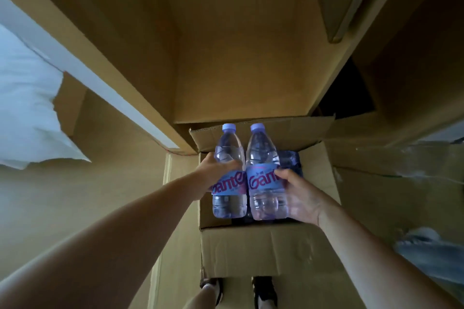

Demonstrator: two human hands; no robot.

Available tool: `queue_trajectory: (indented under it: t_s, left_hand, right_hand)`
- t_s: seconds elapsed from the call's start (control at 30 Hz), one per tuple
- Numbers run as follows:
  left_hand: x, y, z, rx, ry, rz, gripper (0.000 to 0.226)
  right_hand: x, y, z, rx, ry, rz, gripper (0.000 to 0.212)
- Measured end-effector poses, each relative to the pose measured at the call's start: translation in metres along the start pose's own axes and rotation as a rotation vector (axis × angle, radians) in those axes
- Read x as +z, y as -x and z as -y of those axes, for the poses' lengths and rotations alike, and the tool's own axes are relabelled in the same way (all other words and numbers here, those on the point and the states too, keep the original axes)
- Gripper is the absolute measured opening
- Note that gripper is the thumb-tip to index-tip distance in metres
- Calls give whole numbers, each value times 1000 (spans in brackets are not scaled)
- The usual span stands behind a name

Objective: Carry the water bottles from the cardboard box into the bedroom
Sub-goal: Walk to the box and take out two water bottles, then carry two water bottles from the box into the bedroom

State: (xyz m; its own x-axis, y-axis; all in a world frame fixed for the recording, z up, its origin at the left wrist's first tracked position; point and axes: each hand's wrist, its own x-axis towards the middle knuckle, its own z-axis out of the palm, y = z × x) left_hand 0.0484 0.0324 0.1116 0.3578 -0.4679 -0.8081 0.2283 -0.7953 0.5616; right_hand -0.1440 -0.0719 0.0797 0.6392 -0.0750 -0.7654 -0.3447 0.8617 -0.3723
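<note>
Two water bottles held upright, side by side and touching, above the open cardboard box [263,246]. Left hand [213,170] wrapped round left bottle [229,183] at label height, fingers curled over the front. Right hand [298,195] wrapped round right bottle [266,183] from its outer side, thumb on the label. Both caps on. More bottles in plastic wrap [291,160] dimly visible in the box behind; count unclear.

Risks, judged from here:
- One-handed grip on smooth, full plastic; a slip would likely drop a bottle back into the box or onto the feet [263,293] just below the near flap.
- Bottles knocking together on the turn could loosen either hold.
- Raised far flap [263,133] close behind the bottles; could catch on a hasty swing.

Surroundings: large cardboard panels [238,45] standing behind and to the sides, crowding the box. White pillow or bedding [27,108] at left. Clear plastic sheeting [406,158] at right over more cardboard. Blurred grey object [426,251] at lower right, unidentifiable. Route out not visible.
</note>
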Motion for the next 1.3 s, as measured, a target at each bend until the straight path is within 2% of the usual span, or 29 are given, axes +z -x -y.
queue_trajectory:
  t_s: [0.07,0.13,0.23,0.33,0.5,0.6,0.7,0.77,0.83,0.87,0.93,1.03,1.13,1.3]
  left_hand:
    - [-12,33,-8,36,63,-38,39]
    - [-29,65,-18,63,119,-83,47]
    - [-58,110,-30,96,217,-150,54]
    - [-89,155,-36,159,338,-216,54]
    - [-152,226,-26,237,458,-384,55]
    - [-195,269,-10,273,505,-487,57]
    - [-234,305,15,315,545,-584,31]
    - [-260,329,37,319,589,-668,14]
    - [-284,350,59,316,612,-730,20]
    - [-298,359,73,312,626,-761,29]
    - [-325,377,101,288,659,-825,44]
    - [-362,403,138,202,681,-951,58]
    - [-396,428,174,179,727,-1094,54]
    - [-444,461,226,119,784,-1293,51]
  right_hand:
    - [26,21,14,6,49,71,70]
    - [54,37,27,24,109,168,78]
    - [105,57,44,37,189,263,74]
    - [160,67,56,-14,323,247,64]
    - [257,67,57,-230,453,244,53]
    - [320,65,40,-215,527,324,58]
    - [383,62,21,-229,635,430,65]
    - [426,62,6,-261,705,517,52]
    - [466,60,-12,-328,798,583,28]
    - [488,57,-22,-374,847,593,24]
    - [530,46,-46,-433,943,603,32]
    - [588,32,-84,-402,1019,559,52]
    - [642,17,-121,-527,1063,505,56]
    - [717,2,-167,-716,1207,507,58]
